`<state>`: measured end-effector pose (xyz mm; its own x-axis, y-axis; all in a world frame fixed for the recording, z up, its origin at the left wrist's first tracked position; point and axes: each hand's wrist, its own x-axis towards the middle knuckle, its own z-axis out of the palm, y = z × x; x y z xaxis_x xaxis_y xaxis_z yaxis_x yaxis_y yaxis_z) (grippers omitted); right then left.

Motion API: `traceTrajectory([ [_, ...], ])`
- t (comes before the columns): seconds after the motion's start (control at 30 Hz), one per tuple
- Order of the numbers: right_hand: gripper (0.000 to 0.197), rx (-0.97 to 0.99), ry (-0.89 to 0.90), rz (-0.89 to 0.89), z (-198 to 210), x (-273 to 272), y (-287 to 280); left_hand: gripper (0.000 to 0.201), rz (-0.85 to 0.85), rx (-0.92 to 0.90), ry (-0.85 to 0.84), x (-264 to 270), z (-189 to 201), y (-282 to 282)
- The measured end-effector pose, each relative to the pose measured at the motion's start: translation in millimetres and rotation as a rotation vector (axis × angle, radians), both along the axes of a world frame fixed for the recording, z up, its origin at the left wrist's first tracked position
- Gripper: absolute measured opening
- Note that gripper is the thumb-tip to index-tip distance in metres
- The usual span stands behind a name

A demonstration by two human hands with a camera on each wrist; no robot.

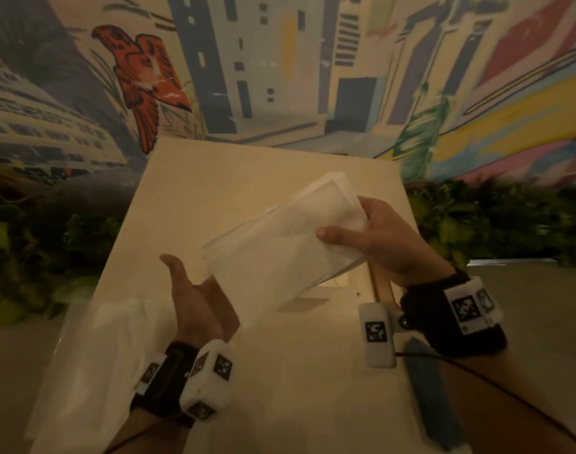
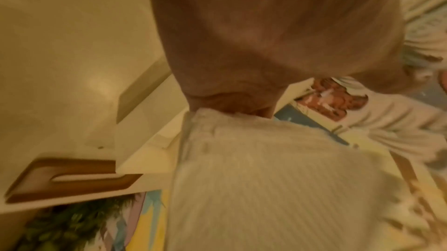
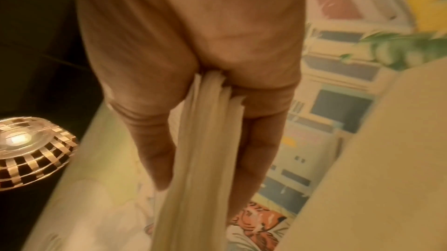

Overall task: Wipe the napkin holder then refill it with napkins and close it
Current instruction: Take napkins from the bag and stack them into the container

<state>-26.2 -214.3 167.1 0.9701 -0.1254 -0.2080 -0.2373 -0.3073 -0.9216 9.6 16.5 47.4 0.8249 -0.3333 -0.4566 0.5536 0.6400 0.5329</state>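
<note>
A thick stack of white napkins (image 1: 280,244) hangs tilted above the cream table (image 1: 247,178). My right hand (image 1: 372,234) grips its far right end, thumb on top and fingers underneath; the right wrist view shows the napkin stack (image 3: 205,140) pinched edge-on. My left hand (image 1: 195,290) meets the near left end with the palm, thumb standing free, fingers hidden under the napkin stack (image 2: 266,178). Below the stack the napkin holder (image 1: 340,283) shows as an opening in the tabletop, its white flap (image 2: 145,140) raised.
A crumpled clear plastic wrapper (image 1: 93,355) lies on the table's left side. A blue cloth (image 1: 434,404) lies near the right edge. A wooden handle piece (image 1: 383,286) sits beside the opening. Green plants (image 1: 50,250) flank the table; a painted wall (image 1: 280,77) stands behind.
</note>
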Motion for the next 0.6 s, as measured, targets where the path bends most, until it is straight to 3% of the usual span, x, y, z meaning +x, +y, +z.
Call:
traceTrajectory([
  [0.07, 0.036, 0.09, 0.035, -0.15, -24, -4, -17, 0.083, -0.169, 0.018, -0.057, 6, 3, -8],
  [0.13, 0.037, 0.174, 0.074, -0.271, -51, -7, -30, 0.066, -0.306, 0.12, -0.148, 16, 6, -17],
  [0.2, 0.035, 0.232, 0.11, -0.346, -78, -7, -38, 0.042, -0.382, 0.333, -0.27, 29, 2, -29],
  [0.3, 0.031, 0.248, 0.188, -0.426, -115, -2, -44, 0.036, -0.416, 0.67, -0.306, 49, -14, -44],
  [0.37, 0.028, 0.194, 0.249, -0.477, -134, 3, -46, 0.035, -0.454, 0.836, -0.328, 61, -25, -52],
  [0.47, 0.027, -0.055, 0.28, -0.444, -150, 12, -48, 0.037, -0.475, 1.045, -0.426, 72, -34, -61],
  [0.6, 0.029, -0.258, 0.256, -0.386, -161, 21, -44, 0.04, -0.525, 1.208, -0.554, 79, -43, -65],
])
